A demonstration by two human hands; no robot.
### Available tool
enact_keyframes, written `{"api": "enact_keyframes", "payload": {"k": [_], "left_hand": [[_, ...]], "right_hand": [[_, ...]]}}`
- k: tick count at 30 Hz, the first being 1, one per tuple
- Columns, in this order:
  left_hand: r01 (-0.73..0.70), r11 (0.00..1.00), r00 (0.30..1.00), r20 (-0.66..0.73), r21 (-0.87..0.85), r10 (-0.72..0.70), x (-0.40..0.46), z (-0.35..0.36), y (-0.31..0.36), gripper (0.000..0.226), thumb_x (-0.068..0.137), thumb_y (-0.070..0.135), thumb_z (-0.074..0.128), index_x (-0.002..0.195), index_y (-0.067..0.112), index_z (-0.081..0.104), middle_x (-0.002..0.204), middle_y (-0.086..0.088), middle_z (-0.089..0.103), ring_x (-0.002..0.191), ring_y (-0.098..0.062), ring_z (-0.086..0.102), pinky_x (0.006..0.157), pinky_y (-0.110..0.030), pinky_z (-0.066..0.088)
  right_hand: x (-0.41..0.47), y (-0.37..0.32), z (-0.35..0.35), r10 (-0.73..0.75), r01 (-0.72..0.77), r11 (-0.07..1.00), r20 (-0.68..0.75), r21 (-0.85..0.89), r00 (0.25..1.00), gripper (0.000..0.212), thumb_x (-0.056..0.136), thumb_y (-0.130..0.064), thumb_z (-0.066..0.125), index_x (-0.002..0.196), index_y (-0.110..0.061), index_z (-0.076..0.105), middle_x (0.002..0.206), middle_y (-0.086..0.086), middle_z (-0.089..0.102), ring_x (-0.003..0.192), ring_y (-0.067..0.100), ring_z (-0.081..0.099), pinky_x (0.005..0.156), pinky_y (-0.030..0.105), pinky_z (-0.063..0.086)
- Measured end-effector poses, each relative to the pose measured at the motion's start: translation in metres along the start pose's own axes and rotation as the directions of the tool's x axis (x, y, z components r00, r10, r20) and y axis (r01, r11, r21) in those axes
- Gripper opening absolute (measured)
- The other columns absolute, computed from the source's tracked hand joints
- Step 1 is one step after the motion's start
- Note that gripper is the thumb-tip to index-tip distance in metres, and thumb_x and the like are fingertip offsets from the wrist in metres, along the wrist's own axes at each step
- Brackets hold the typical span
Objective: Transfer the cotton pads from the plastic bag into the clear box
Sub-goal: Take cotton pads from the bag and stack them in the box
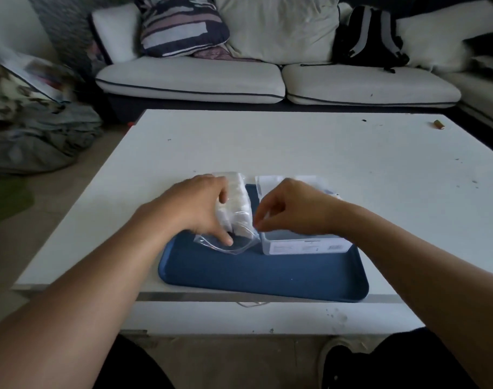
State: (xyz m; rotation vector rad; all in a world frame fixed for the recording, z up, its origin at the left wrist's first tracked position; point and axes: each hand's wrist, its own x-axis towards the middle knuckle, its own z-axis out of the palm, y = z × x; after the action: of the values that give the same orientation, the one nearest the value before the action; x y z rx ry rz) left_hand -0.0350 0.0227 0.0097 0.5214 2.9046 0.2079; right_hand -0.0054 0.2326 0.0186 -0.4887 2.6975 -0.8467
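A clear plastic bag (237, 211) holding a stack of white cotton pads (235, 192) lies on a blue tray (262, 273), its open mouth toward me. My left hand (197, 209) rests on the bag, thumb pressing its near flap down. My right hand (293, 209) pinches the right edge of the bag's opening with its fingertips. The clear box (304, 245) stands on the tray just right of the bag, partly hidden by my right hand; its open lid stands up behind.
The tray sits near the front edge of a white table (296, 147). A small brown object (439, 124) lies at the far right. A sofa (267, 80) with cushions and a black backpack (371, 37) stands behind. Clothes pile on the floor, left.
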Motion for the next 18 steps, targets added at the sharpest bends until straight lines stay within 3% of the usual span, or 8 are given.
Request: {"api": "enact_keyframes", "payload": {"k": [3, 5, 6, 8, 12, 16, 18], "left_hand": [[0.109, 0.982, 0.99, 0.071, 0.152, -0.12, -0.01, 0.022, -0.015, 0.063, 0.061, 0.062, 0.083, 0.099, 0.026, 0.048, 0.093, 0.009, 0.047, 0.086, -0.02, 0.055, 0.069, -0.034, 0.047], [0.125, 0.983, 0.992, -0.015, 0.132, -0.124, -0.01, 0.034, -0.021, 0.039, 0.079, 0.047, 0.071, 0.097, 0.019, 0.05, 0.099, -0.001, 0.053, 0.084, -0.026, 0.057, 0.07, -0.037, 0.048], [0.128, 0.989, 0.99, -0.072, 0.08, -0.122, -0.009, 0.036, -0.024, 0.026, 0.086, 0.038, 0.063, 0.096, 0.017, 0.052, 0.101, -0.004, 0.055, 0.084, -0.028, 0.058, 0.072, -0.038, 0.049], [0.138, 0.986, 0.978, -0.146, -0.088, -0.15, -0.008, 0.036, -0.03, 0.013, 0.095, 0.027, 0.052, 0.09, 0.015, 0.053, 0.098, -0.007, 0.057, 0.084, -0.03, 0.058, 0.07, -0.037, 0.046], [0.1, 0.913, 0.958, -0.208, -0.396, -0.196, -0.008, 0.023, -0.034, 0.017, 0.1, 0.021, 0.049, 0.084, 0.014, 0.049, 0.078, -0.003, 0.058, 0.07, -0.024, 0.054, 0.056, -0.032, 0.036], [0.042, 0.889, 0.953, -0.248, -0.456, -0.173, -0.008, 0.013, -0.034, 0.019, 0.1, 0.022, 0.051, 0.084, 0.011, 0.048, 0.072, -0.004, 0.055, 0.064, -0.023, 0.049, 0.056, -0.032, 0.036], [0.029, 0.883, 0.949, -0.266, -0.468, -0.172, -0.008, 0.011, -0.035, 0.02, 0.1, 0.021, 0.053, 0.085, 0.009, 0.049, 0.075, -0.01, 0.059, 0.067, -0.03, 0.055, 0.057, -0.037, 0.042]], "right_hand": [[0.006, -0.017, 0.027, -0.133, 0.147, 0.982, 0.11, -0.122, 0.985, 0.017, 0.091, -0.023, 0.069, 0.104, -0.026, 0.079, 0.054, -0.022, 0.057, 0.056, -0.001, 0.052, 0.06, 0.009, 0.037], [0.015, -0.018, 0.043, -0.132, 0.144, 0.955, 0.061, -0.26, 0.989, 0.027, 0.094, -0.027, 0.062, 0.116, -0.035, 0.074, 0.087, -0.015, 0.068, 0.077, 0.005, 0.06, 0.073, 0.022, 0.045], [0.019, -0.018, 0.049, -0.117, 0.118, 0.936, 0.024, -0.332, 0.993, 0.03, 0.095, -0.029, 0.059, 0.122, -0.038, 0.07, 0.104, -0.006, 0.067, 0.092, 0.015, 0.062, 0.077, 0.028, 0.047], [0.029, -0.019, 0.058, -0.143, 0.095, 0.86, -0.058, -0.502, 0.988, 0.036, 0.097, -0.028, 0.058, 0.131, -0.04, 0.062, 0.118, 0.002, 0.056, 0.111, 0.024, 0.054, 0.079, 0.031, 0.043], [0.044, -0.025, 0.063, -0.29, 0.053, 0.759, -0.264, -0.649, 0.92, 0.031, 0.097, -0.032, 0.059, 0.128, -0.034, 0.062, 0.119, 0.006, 0.045, 0.111, 0.028, 0.043, 0.087, 0.036, 0.04], [0.054, -0.027, 0.063, -0.266, 0.001, 0.78, -0.33, -0.626, 0.906, 0.04, 0.092, -0.033, 0.066, 0.13, -0.024, 0.057, 0.123, 0.007, 0.044, 0.111, 0.028, 0.045, 0.087, 0.036, 0.044], [0.057, -0.028, 0.064, -0.241, 0.001, 0.804, -0.326, -0.594, 0.914, 0.046, 0.091, -0.034, 0.067, 0.134, -0.022, 0.052, 0.125, 0.008, 0.044, 0.112, 0.028, 0.045, 0.089, 0.038, 0.046]]}}
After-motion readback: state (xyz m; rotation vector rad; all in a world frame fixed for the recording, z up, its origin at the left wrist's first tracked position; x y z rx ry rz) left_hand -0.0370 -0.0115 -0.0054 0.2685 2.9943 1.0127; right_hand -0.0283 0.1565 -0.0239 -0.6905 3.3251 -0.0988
